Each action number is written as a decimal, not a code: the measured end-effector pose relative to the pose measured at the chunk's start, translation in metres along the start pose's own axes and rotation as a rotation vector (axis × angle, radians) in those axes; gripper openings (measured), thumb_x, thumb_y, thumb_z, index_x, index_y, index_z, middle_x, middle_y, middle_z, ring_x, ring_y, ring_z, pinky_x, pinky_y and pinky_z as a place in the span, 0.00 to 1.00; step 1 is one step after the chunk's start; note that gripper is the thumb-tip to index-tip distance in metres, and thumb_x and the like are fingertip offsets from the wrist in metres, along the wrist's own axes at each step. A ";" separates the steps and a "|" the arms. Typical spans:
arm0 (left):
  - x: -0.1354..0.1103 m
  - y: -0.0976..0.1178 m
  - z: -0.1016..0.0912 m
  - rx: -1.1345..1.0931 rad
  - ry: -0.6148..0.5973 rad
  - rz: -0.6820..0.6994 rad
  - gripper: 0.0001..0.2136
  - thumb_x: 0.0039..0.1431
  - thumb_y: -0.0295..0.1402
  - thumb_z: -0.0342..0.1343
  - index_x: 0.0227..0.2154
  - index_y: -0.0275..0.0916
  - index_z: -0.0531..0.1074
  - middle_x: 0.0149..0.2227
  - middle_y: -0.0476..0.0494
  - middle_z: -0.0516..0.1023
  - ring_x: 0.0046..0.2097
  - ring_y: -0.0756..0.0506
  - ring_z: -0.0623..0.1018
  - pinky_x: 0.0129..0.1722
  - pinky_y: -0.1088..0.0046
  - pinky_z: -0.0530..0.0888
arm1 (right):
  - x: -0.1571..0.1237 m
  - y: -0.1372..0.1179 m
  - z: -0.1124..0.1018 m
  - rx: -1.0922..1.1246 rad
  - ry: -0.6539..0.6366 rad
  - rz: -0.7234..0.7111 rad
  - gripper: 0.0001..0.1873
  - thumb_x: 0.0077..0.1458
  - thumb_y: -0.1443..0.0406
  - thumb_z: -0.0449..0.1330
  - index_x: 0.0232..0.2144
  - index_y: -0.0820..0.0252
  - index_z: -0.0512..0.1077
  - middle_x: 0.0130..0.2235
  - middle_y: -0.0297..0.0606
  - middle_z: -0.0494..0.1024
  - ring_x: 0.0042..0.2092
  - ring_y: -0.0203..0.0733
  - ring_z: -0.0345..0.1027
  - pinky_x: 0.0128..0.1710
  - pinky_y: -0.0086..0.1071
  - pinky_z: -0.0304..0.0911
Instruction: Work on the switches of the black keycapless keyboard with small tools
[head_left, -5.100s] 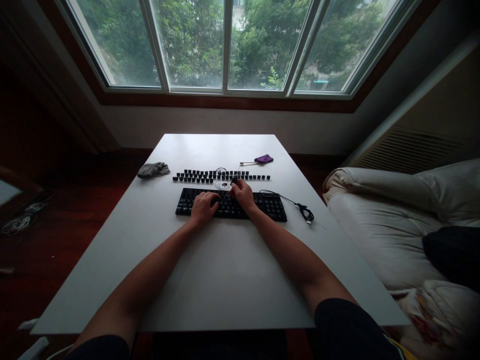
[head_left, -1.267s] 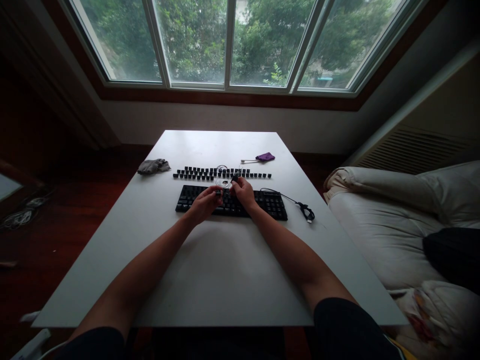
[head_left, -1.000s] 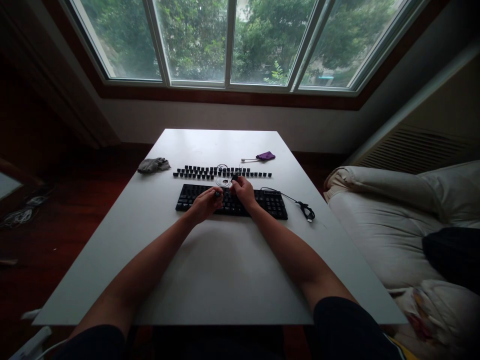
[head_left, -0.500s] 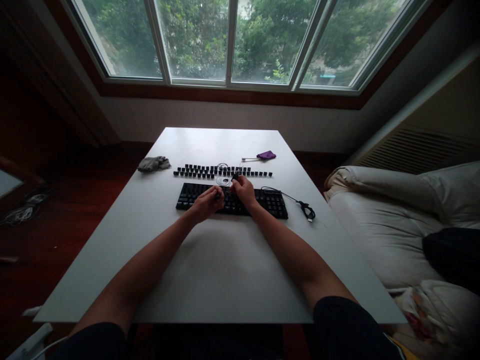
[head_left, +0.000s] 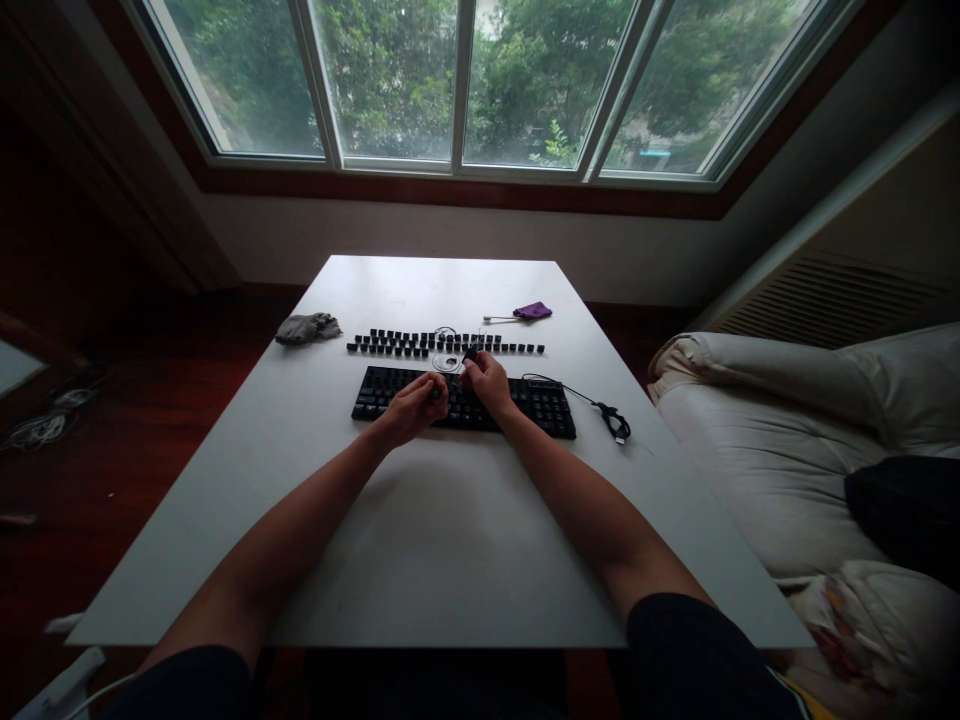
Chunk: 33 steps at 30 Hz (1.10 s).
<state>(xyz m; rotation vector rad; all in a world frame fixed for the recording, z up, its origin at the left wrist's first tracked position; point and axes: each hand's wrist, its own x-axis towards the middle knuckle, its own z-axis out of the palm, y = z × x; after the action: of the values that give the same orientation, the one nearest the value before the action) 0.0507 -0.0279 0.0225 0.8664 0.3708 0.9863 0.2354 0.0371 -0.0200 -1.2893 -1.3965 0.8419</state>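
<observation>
A black keyboard (head_left: pixel 551 405) lies across the middle of the white table, many of its keys in place. Over its centre, my left hand (head_left: pixel 415 405) is closed, pinching a small dark piece that looks like a keycap (head_left: pixel 436 393). Beside it to the right, my right hand (head_left: pixel 487 382) grips a small black tool with thin wires, which looks like a keycap puller (head_left: pixel 471 351), pointing up and away from me. Behind the keyboard stand loose black keycaps (head_left: pixel 390 343) in rows. A small round clear dish (head_left: pixel 445 363) sits between those rows and my hands.
The keyboard's coiled cable (head_left: pixel 615 422) lies to the right. A grey cloth (head_left: pixel 307 328) rests at the table's left edge, and a purple cloth (head_left: pixel 533 310) with a thin white stick (head_left: pixel 501 319) lies at the back right. A pale sofa (head_left: pixel 742 460) stands right of the table (head_left: pixel 420 580).
My right hand has turned or shifted very slightly with the tool. The left hand, keyboard and keycap rows look the same.
</observation>
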 end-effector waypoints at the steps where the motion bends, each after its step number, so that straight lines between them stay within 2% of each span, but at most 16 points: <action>1: 0.000 0.000 0.000 -0.001 0.002 -0.001 0.06 0.63 0.34 0.57 0.37 0.37 0.68 0.28 0.51 0.65 0.24 0.54 0.62 0.27 0.77 0.63 | 0.000 0.000 0.000 -0.001 0.001 0.002 0.14 0.57 0.51 0.55 0.31 0.54 0.66 0.27 0.34 0.79 0.28 0.43 0.74 0.31 0.35 0.69; 15: 0.000 -0.002 -0.002 -0.005 0.019 -0.029 0.09 0.61 0.36 0.60 0.38 0.35 0.73 0.27 0.50 0.66 0.25 0.54 0.66 0.28 0.76 0.66 | -0.003 -0.010 -0.003 -0.042 -0.007 0.007 0.14 0.57 0.50 0.56 0.31 0.53 0.67 0.27 0.36 0.78 0.30 0.46 0.74 0.33 0.38 0.69; 25: 0.002 -0.007 -0.010 0.056 0.002 -0.013 0.19 0.58 0.35 0.65 0.50 0.33 0.76 0.39 0.43 0.76 0.34 0.53 0.75 0.39 0.75 0.74 | -0.002 -0.006 -0.002 -0.011 -0.003 -0.015 0.13 0.58 0.52 0.55 0.29 0.54 0.64 0.26 0.33 0.78 0.28 0.42 0.73 0.33 0.35 0.68; 29: 0.002 0.000 -0.010 0.099 0.038 0.002 0.18 0.54 0.32 0.68 0.48 0.35 0.78 0.43 0.41 0.79 0.38 0.50 0.79 0.46 0.71 0.76 | -0.002 -0.006 -0.002 -0.015 -0.006 -0.013 0.12 0.58 0.53 0.55 0.30 0.54 0.65 0.26 0.33 0.78 0.28 0.42 0.73 0.33 0.35 0.69; 33: 0.000 0.010 0.001 0.098 0.029 0.056 0.16 0.51 0.30 0.69 0.44 0.35 0.79 0.42 0.42 0.80 0.41 0.48 0.80 0.49 0.68 0.77 | -0.002 -0.005 -0.002 -0.025 0.000 -0.011 0.12 0.58 0.53 0.55 0.31 0.54 0.65 0.26 0.32 0.77 0.28 0.43 0.73 0.34 0.36 0.69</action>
<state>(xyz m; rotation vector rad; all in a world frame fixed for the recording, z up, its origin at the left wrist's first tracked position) 0.0455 -0.0260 0.0312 0.9567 0.4243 1.0402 0.2355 0.0340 -0.0151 -1.2996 -1.4174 0.8192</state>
